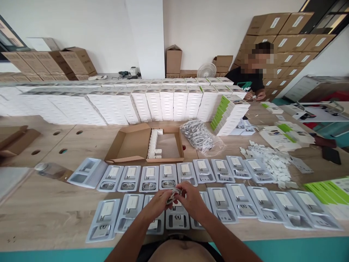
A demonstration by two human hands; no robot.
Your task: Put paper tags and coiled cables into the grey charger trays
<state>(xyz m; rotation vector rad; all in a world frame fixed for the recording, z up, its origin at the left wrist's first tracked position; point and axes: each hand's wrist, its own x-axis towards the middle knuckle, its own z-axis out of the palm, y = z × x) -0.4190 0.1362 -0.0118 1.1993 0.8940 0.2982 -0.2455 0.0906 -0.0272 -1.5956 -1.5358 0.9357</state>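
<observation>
White coiled cable (pixel 172 195) sits pinched between both my hands, left hand (pixel 157 203) and right hand (pixel 191 199), fingers of each closed on it, just above the near row of grey plastic trays (pixel 222 204). Judgement: keep the coil tight and flat so it drops cleanly into a tray's round recess without springing open. Trays lie in two rows on the pale wood counter (pixel 54 211); an open cardboard box (pixel 144 143) and a bag of cables (pixel 200 135) sit beyond. White cartons (pixel 166 102) are stacked behind, brown boxes line the walls. Another person (pixel 252 78) works at the far right.
</observation>
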